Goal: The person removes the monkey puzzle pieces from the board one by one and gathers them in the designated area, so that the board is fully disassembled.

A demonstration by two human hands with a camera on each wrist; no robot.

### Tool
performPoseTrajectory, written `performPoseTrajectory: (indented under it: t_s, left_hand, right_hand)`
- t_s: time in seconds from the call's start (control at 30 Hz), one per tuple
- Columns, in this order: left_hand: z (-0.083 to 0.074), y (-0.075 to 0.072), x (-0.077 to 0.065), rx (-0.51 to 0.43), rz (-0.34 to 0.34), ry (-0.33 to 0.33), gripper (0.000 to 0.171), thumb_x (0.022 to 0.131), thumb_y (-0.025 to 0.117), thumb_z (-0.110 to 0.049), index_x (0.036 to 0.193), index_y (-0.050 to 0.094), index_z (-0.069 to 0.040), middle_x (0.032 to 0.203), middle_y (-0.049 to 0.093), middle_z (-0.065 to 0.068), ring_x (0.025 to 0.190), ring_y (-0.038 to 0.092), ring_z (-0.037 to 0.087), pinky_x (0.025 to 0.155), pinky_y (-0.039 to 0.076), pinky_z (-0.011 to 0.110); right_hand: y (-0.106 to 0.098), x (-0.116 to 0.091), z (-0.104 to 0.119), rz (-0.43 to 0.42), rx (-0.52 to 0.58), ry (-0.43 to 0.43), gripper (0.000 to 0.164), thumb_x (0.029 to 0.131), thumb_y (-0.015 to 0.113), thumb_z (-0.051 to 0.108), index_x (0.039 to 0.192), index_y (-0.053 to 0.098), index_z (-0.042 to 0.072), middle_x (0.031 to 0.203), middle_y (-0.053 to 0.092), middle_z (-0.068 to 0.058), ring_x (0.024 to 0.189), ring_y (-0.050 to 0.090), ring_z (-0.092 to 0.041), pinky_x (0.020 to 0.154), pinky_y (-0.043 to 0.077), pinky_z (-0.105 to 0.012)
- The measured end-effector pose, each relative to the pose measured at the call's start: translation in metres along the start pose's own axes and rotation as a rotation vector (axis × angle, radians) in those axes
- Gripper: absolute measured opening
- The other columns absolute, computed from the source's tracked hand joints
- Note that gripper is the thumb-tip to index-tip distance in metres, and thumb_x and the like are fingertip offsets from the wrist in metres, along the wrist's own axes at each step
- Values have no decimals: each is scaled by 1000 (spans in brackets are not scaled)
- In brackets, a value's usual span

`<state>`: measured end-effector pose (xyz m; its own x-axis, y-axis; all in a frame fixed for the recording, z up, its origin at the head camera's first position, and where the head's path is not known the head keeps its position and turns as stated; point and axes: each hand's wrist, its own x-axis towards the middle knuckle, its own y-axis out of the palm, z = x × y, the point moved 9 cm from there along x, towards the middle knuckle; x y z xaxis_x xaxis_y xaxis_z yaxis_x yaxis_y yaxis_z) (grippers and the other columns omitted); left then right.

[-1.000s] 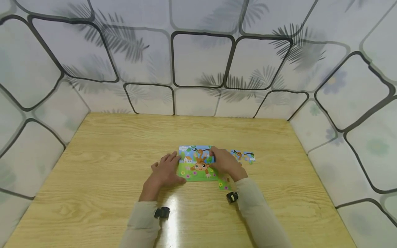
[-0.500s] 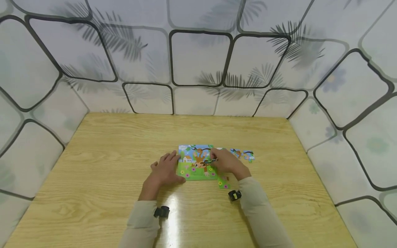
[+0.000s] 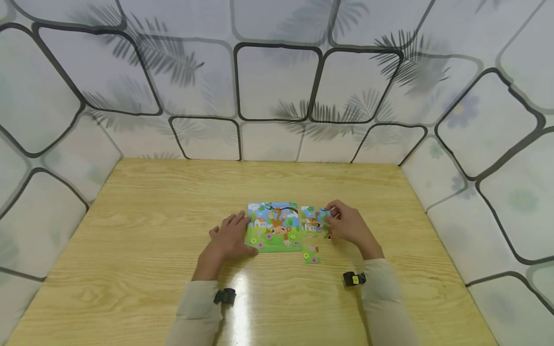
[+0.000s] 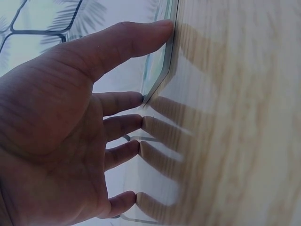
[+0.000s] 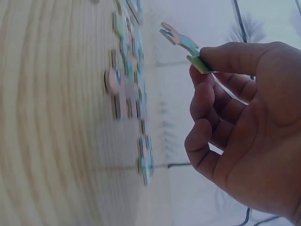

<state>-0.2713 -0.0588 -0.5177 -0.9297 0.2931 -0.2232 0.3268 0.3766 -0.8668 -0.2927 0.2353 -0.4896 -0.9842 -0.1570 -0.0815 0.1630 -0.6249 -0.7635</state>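
Note:
A square jigsaw puzzle board with a monkey picture lies flat on the wooden table. My left hand is spread at its left side; in the left wrist view the thumb and index fingertip touch the board's edge. Right of the board, my right hand pinches a small puzzle piece between thumb and index finger, raised off the table. Loose puzzle pieces lie in a group beside the board, partly hidden by the right hand. A smaller green cluster of pieces lies nearer me.
The wooden table meets a patterned wall covering at the back and at both sides. Black wrist cameras sit on both wrists over light sleeves.
My right hand has moved right, off the board's right part to the loose pieces, with a puzzle piece pinched in its fingers. The left hand stays in place at the board.

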Motion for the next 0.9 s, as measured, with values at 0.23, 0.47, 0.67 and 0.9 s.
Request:
performPoseTrajectory:
  t_s: [0.23,0.47,0.67,0.9]
  left_hand:
    - [2,2,3,5,4,-4,94,72,80,-46,149,37,-15,162,23,7,147,22,35,101,25,72]
    - [3,3,3,14,8,-9,94,71,80,-46,149,36,-15,162,23,7,147,22,35,101,26,72]
    - [4,4,4,15,9,-11,95,71,80,-47,149,36,-16,162,23,7,147,21,34,101,25,72]
    - [3,3,3,8,-3,-1,94,70,80,-47,148,38,-15,161,24,7,146,22,35,100,26,72]
  right_hand:
    - [-19,-14,-31,-48,-22,51,27,96,60,24,118,57,11,99,60,-7,87,57,-20,69,45,-30]
    - [-22,-22,-58,-26,15,130,29,96,59,25,121,55,9,99,61,-10,76,55,-18,64,45,-29]
    - [-23,-28,-74,-22,-59,190,29,96,57,24,120,56,8,102,63,-10,82,56,-20,65,44,-29]
    - [-20,-30,-79,-20,-155,186,27,94,61,23,114,62,5,92,63,-5,78,54,-18,68,43,-31]
